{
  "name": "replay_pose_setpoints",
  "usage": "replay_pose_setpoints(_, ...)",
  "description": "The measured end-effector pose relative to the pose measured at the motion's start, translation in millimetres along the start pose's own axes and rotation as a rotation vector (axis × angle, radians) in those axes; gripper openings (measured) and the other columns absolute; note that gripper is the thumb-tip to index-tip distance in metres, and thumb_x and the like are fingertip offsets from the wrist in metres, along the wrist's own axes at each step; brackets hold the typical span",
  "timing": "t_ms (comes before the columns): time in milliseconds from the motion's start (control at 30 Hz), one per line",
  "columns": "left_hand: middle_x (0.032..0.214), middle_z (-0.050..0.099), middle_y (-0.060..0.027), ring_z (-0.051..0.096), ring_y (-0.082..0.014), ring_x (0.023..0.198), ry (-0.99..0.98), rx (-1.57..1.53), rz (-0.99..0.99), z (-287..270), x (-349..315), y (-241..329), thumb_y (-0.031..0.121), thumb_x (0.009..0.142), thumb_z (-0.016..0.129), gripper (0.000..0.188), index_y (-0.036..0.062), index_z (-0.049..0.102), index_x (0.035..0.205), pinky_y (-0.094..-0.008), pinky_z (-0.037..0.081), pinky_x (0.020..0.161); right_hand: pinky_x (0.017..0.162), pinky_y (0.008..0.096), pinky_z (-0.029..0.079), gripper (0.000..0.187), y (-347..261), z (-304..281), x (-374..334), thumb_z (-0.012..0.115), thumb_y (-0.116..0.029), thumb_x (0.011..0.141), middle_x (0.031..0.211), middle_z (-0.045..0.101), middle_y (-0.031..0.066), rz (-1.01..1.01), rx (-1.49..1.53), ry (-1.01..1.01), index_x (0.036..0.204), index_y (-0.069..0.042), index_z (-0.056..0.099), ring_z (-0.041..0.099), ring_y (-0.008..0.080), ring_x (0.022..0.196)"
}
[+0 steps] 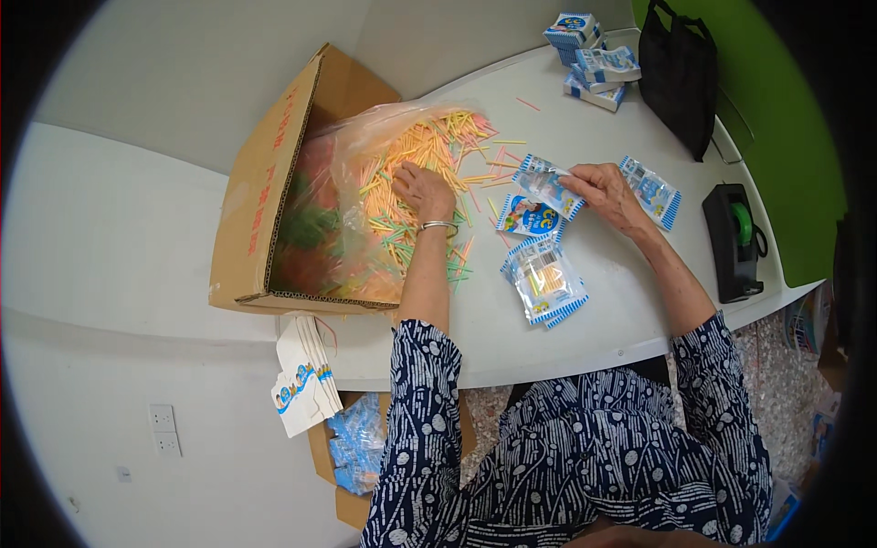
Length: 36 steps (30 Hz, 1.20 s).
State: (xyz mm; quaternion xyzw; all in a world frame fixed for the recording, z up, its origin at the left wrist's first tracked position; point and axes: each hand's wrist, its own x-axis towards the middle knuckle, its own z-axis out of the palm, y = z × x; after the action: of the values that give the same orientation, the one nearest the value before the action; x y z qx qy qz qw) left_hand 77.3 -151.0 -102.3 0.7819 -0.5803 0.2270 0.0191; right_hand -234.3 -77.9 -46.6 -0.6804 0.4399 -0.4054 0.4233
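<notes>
Thin coloured sticks [402,155], mostly yellow and orange with some green and pink, spill from a clear plastic bag [352,137] lying in the mouth of a tipped cardboard box [265,183]. Into this pile reaches my left hand [426,194], its fingers bent and closed around some sticks; the fingertips are partly hidden. My right hand [607,194] pinches the edge of a small clear-and-blue packet [546,183]. Under and beside it lie another blue packet [528,217], several stacked packets [548,279], the top one with sticks inside, and one packet [650,190] right of my hand.
A black tape dispenser [728,242] with green tape stands at the right. At the back are stacked small boxes [585,59] and a black bag [678,78]. Folded white cartons [306,379] overhang the left front edge, above an open box of blue packets [356,443].
</notes>
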Motion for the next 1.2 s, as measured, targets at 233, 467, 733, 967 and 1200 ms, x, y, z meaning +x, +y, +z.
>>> replay_pose_setpoints(233,0.106,0.05,-0.0166,0.043,-0.0293,0.101,-0.036,-0.137,-0.002,-16.8,-7.7,-2.8,0.008,0.083,0.051,0.018,-0.0056,0.062,0.087,-0.042,0.029,0.087,0.05,0.028,0.028,0.038,1.1,-2.2,-0.6,0.058,-0.032,0.089,0.052,0.041,-0.0003,0.059,0.012,-0.037,0.063,-0.004,0.056,0.038,0.0077,0.054)
replay_pose_setpoints(467,0.107,0.053,-0.0222,0.046,-0.0354,0.103,0.011,-0.321,-0.053,-39.9,-8.7,-10.0,0.011,0.083,0.051,0.024,-0.0073,0.056,0.098,-0.0472,0.032,0.088,0.052,0.0264,0.03,0.034,-5.3,10.3,1.0,0.059,-0.031,0.089,0.059,0.046,-0.003,0.106,0.201,0.025,0.067,-0.004,0.059,0.039,0.0066,0.057)
replay_pose_setpoints(733,0.094,0.06,-0.0135,0.059,-0.023,0.09,-0.255,-1.712,-0.277,-94.8,-12.8,-9.6,0.022,0.095,0.045,0.025,-0.0019,0.051,0.099,-0.0372,0.046,0.077,0.076,0.0232,0.042,0.024,-6.7,63.2,31.2,0.059,-0.027,0.09,0.084,0.063,0.0015,0.26,0.861,0.065,0.096,-0.005,0.062,0.057,0.0093,0.079)
replay_pose_setpoints(967,0.091,0.058,-0.0061,0.057,-0.013,0.081,-0.266,-2.277,-0.259,-120.7,-59.8,35.9,0.023,0.098,0.046,0.02,0.0031,0.05,0.097,-0.0275,0.047,0.071,0.094,0.0353,0.045,0.025,-31.1,128.5,52.0,0.054,-0.016,0.093,0.11,0.062,0.0138,0.482,1.632,0.191,0.112,0.0,0.055,0.059,0.0238,0.102)
replay_pose_setpoints(1200,0.09,0.058,-0.0052,0.059,-0.0131,0.08,-0.065,-2.323,-0.382,-96.9,-64.4,44.8,0.009,0.094,0.052,0.007,0.0061,0.046,0.096,-0.0259,0.051,0.065,0.097,0.0366,0.045,0.026,-27.7,157.6,60.6,0.051,-0.016,0.094,0.113,0.061,0.0154,0.495,1.658,0.329,0.113,0.002,0.054,0.058,0.0268,0.104)
